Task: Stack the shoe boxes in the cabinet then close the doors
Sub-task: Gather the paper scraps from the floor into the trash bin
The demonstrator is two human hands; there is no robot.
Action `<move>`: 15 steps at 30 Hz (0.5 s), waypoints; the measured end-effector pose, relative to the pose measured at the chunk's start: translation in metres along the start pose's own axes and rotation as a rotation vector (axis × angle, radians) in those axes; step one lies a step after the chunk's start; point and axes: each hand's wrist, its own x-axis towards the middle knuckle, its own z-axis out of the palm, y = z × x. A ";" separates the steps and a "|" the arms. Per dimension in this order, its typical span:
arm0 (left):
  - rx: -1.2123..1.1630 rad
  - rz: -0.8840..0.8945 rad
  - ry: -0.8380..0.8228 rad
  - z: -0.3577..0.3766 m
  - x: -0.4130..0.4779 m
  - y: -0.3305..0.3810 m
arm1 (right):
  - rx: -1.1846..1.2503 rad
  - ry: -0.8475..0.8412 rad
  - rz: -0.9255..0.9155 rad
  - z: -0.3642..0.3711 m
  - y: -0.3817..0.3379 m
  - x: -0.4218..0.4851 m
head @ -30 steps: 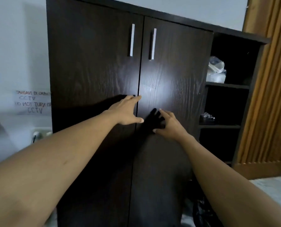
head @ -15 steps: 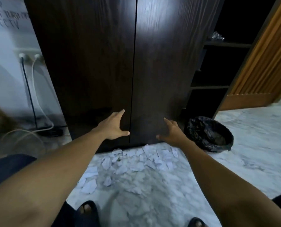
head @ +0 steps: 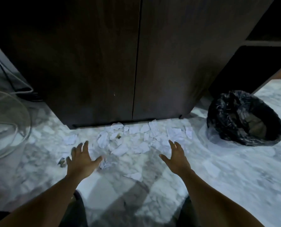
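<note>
- Head view, looking down at floor in front of dark brown wooden cabinet [head: 103, 54]; both doors shut, seam meeting down the middle.
- Shoe boxes not visible, doors hide inside.
- Torn white paper scraps [head: 133, 138] scattered on white marble floor [head: 234, 177], right at cabinet base.
- Black plastic bin bag [head: 244, 118] on floor right of cabinet, mouth open; contents unclear.
- Open side shelves [head: 267, 41] at right, dark.
- Clear curved plastic item [head: 8, 125] and cables [head: 18, 86] at left.
- Left hand [head: 81, 159] spread wide, empty, over floor.
- Right hand [head: 177, 159] spread wide, empty, apart from cabinet.
</note>
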 end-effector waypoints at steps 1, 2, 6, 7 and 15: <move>0.007 -0.028 0.020 0.008 0.000 -0.009 | -0.018 0.005 -0.027 0.009 0.000 0.004; 0.018 -0.058 0.032 0.016 0.001 -0.018 | -0.033 0.007 -0.062 0.018 -0.002 0.006; 0.032 -0.148 -0.008 0.038 0.004 -0.037 | -0.028 -0.059 -0.206 0.057 -0.027 0.004; 0.002 -0.158 -0.036 0.041 0.006 -0.036 | -0.029 -0.099 -0.238 0.068 -0.031 0.001; -0.142 0.119 -0.104 0.062 -0.001 -0.015 | -0.283 -0.149 -0.259 0.120 -0.041 -0.001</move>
